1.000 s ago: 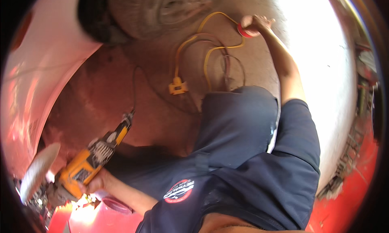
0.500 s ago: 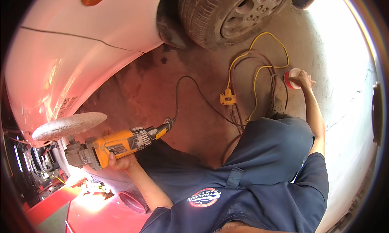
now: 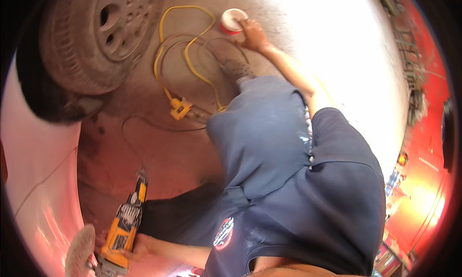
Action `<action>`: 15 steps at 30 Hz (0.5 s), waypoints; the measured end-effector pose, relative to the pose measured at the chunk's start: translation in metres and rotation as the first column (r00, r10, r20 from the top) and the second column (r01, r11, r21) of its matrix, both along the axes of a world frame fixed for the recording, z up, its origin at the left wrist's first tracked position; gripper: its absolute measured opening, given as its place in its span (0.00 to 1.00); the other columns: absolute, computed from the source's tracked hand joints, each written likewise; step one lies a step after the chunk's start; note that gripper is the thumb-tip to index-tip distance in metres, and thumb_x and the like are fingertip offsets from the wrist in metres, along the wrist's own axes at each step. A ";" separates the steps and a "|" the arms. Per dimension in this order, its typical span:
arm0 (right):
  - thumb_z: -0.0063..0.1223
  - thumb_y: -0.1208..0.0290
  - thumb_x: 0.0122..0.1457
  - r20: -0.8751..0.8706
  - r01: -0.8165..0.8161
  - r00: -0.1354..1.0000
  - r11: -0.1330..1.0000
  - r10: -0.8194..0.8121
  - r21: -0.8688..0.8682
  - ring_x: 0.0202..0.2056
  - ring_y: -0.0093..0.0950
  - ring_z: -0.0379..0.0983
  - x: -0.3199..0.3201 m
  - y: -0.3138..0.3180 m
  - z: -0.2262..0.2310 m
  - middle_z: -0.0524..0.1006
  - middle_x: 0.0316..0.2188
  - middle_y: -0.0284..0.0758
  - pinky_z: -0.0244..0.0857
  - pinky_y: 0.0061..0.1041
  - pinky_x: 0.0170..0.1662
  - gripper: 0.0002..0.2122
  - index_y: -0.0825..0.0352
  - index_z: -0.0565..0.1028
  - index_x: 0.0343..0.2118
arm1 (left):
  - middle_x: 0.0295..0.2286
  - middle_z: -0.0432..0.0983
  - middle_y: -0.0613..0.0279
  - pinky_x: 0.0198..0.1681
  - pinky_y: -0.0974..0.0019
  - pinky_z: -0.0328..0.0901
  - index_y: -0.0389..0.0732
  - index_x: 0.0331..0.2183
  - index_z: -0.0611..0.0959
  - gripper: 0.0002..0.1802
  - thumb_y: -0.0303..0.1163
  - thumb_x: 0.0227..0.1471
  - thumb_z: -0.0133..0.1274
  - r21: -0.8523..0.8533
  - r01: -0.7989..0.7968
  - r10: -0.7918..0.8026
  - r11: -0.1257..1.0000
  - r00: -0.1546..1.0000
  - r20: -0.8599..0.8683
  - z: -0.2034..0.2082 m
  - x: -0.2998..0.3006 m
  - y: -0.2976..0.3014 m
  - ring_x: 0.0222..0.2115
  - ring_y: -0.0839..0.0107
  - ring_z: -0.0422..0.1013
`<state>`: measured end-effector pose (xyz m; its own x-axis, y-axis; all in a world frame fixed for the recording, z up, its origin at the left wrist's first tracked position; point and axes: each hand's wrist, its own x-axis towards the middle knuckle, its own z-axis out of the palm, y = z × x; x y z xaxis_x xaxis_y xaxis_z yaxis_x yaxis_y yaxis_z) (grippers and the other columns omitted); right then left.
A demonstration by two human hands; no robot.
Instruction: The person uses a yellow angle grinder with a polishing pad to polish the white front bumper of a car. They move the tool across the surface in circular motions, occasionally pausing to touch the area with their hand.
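Note:
My left hand (image 3: pixel 137 248) is closed around the yellow-and-black electric polisher (image 3: pixel 118 232), close to its head. The polisher's pale, fluffy round pad (image 3: pixel 81 250) sits beside the shiny car body (image 3: pixel 41 166); whether they touch I cannot tell. My right arm stretches out to a shallow round tub (image 3: pixel 228 31) on the floor, red outside with something whitish inside. My right hand (image 3: pixel 253 34) is open, its fingertips reaching over the rim into the tub. The exact finger contact there is too small to make out.
A dusty car wheel (image 3: pixel 127 24) stands at the upper left. Coiled yellow cable (image 3: pixel 190 55) and a yellow outlet box (image 3: pixel 180 108) lie between the wheel and my bent leg (image 3: pixel 264 132). The polisher's dark cord (image 3: pixel 159 127) runs across the floor. At the right rises a red wall (image 3: pixel 428 132).
My view has swung to the right, so the wheel, cables and tub appear further left. My right hand stays at the tub. My left hand keeps hold of the polisher.

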<state>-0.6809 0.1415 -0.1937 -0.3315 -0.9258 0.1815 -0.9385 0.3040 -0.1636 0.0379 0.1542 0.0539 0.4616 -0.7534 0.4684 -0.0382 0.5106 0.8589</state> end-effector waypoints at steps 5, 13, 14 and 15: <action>0.65 0.59 0.53 0.014 -0.175 0.985 0.981 0.174 0.088 0.59 0.50 0.67 0.019 -0.007 -0.001 0.72 0.57 0.47 0.57 0.47 0.67 0.38 0.54 0.61 0.67 | 0.57 0.70 0.37 0.66 0.42 0.58 0.32 0.62 0.66 0.37 0.34 0.53 0.54 0.096 -0.094 0.093 0.991 0.995 0.018 -0.005 0.004 -0.012 0.59 0.42 0.67; 0.58 0.53 0.61 0.123 -0.169 0.983 0.918 0.132 0.358 0.45 0.46 0.80 -0.002 -0.045 0.000 0.82 0.45 0.46 0.71 0.46 0.52 0.32 0.44 0.62 0.68 | 0.57 0.71 0.43 0.64 0.44 0.60 0.36 0.62 0.68 0.42 0.40 0.48 0.60 0.074 0.125 -0.110 0.989 0.977 -0.183 -0.008 0.006 -0.002 0.58 0.46 0.68; 0.61 0.56 0.58 0.111 -0.158 0.986 0.882 0.121 0.443 0.49 0.46 0.78 -0.004 -0.048 0.003 0.81 0.48 0.45 0.66 0.46 0.59 0.35 0.45 0.61 0.69 | 0.56 0.71 0.43 0.65 0.45 0.59 0.35 0.62 0.68 0.42 0.40 0.48 0.60 0.088 0.139 -0.119 0.986 0.971 -0.209 -0.010 0.010 0.002 0.59 0.47 0.67; 0.62 0.59 0.56 -0.090 -0.214 0.961 0.908 0.262 0.360 0.56 0.44 0.73 -0.005 -0.048 0.009 0.78 0.53 0.44 0.54 0.46 0.68 0.37 0.46 0.61 0.69 | 0.56 0.70 0.43 0.65 0.45 0.59 0.34 0.61 0.68 0.41 0.41 0.48 0.59 0.102 0.154 -0.126 0.983 0.964 -0.235 -0.011 0.011 0.005 0.59 0.47 0.67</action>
<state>-0.6863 0.0932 -0.1847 -0.0886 -0.9868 -0.1355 -0.9956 0.0837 0.0418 0.0492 0.1589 0.0429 0.4313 -0.8616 0.2676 0.2292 0.3915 0.8912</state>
